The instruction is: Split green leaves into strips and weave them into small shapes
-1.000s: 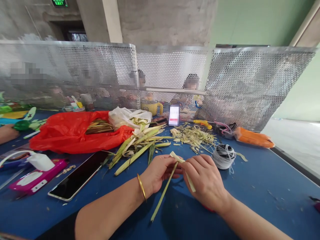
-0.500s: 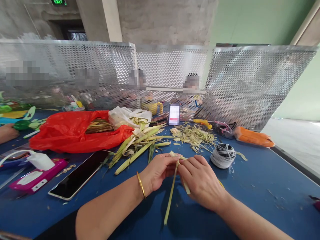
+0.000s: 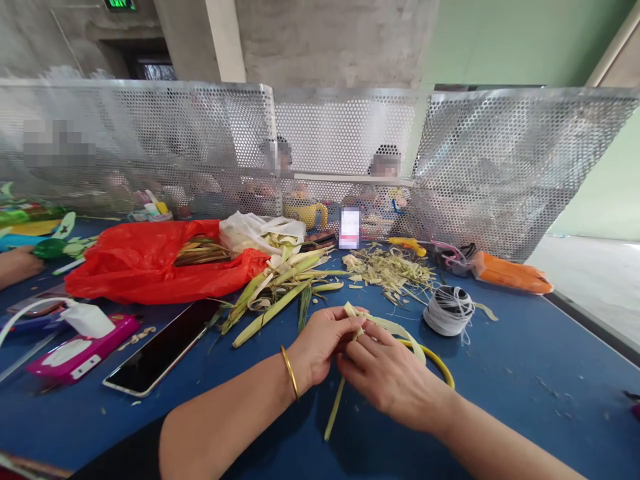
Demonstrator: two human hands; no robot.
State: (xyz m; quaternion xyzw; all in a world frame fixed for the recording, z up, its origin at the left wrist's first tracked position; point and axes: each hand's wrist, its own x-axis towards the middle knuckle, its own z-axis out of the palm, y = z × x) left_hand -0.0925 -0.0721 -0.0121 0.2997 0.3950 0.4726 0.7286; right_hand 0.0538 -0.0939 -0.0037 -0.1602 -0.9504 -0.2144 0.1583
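Observation:
In the head view, my left hand (image 3: 323, 341) pinches a pale green husk strip (image 3: 404, 331) between thumb and fingers. My right hand (image 3: 393, 373) is closed on the same strip, its fingertips meeting those of the left. One broad part of the strip curves out above the right hand, and a narrow tail hangs below the fingers. Behind the right hand a yellow ring (image 3: 445, 369) shows in part; whether it is joined to the strip is hidden. The exact grip of the right fingers is partly covered by the hand itself.
Husks (image 3: 280, 300) lie beyond my hands, by a red plastic bag (image 3: 130, 260). Shredded scraps (image 3: 395, 270) and a cord ball (image 3: 449, 311) are to the right. At left are a phone (image 3: 160, 350) and a magenta power strip (image 3: 85, 350). A perforated metal screen (image 3: 505, 167) stands behind; a co-worker's hand (image 3: 20, 267) is far left.
The broad part of the husk strip has swung from below the right hand to above it. My right fingers have curled further under, and more of the yellow ring shows.

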